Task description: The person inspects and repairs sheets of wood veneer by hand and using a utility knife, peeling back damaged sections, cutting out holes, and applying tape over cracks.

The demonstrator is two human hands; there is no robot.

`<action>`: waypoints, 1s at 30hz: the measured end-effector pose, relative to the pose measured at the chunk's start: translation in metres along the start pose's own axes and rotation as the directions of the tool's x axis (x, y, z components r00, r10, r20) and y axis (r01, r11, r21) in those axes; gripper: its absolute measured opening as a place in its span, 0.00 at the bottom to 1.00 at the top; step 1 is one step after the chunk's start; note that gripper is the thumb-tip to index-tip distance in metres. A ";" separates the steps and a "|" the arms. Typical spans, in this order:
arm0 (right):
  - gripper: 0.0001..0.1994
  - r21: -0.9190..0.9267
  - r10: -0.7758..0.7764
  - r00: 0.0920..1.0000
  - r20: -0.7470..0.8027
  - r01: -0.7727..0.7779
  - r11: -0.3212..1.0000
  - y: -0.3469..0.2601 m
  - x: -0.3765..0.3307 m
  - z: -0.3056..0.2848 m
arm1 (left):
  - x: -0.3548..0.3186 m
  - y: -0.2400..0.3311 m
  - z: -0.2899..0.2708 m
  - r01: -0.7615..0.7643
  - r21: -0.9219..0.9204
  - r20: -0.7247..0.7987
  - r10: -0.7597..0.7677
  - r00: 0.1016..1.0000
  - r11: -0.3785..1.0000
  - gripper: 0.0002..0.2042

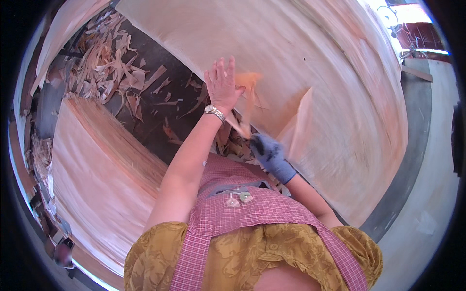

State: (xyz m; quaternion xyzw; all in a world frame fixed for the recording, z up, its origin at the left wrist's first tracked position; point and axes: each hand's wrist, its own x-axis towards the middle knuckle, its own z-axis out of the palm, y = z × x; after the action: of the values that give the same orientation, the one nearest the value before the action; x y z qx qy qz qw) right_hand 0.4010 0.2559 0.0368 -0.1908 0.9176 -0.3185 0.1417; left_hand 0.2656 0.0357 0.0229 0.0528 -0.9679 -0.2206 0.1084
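Observation:
A large stack of thin, pale wood veneer sheets (291, 43) spreads ahead and to the right. My left hand (223, 87), bare and with a metal watch at the wrist, lies over the stack's near-left edge, its fingers stretched out and holding nothing. In a blue-grey glove, my right hand (267, 149) is closed around the end of a pale veneer strip (238, 127), blurred by motion. An orange-tinted veneer scrap (250, 80) shows beside my left fingers. Right of the glove, a torn veneer flap (298, 123) sticks up from the top sheet.
Torn veneer scraps (114, 63) litter the dark floor on the left. Another veneer stack (102, 160) stands to my left, its layered edge facing the gap. Along the right runs a grey floor strip (407, 160). A bicycle (412, 51) is at the far right.

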 end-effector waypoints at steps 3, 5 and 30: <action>0.18 0.225 0.180 0.976 0.119 -0.203 0.953 -0.036 0.009 -0.003 | 0.003 0.000 -0.002 -0.012 0.022 0.068 0.010 0.998 1.000 0.47; 0.17 0.328 0.170 0.973 -0.158 -0.111 0.938 -0.027 0.039 -0.008 | 0.002 -0.001 0.000 -0.023 0.035 0.121 0.019 0.992 0.999 0.45; 0.17 0.860 0.523 0.852 -0.034 -0.242 0.450 0.015 0.087 0.000 | -0.027 -0.033 -0.053 0.215 0.133 0.217 -0.240 0.946 0.968 0.34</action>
State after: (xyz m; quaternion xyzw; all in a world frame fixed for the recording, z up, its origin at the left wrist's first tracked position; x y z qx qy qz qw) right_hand 0.3198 0.2287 0.0148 0.1635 0.6836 -0.6964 0.1450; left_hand 0.3055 -0.0118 0.0498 0.1437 -0.9718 -0.1840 -0.0343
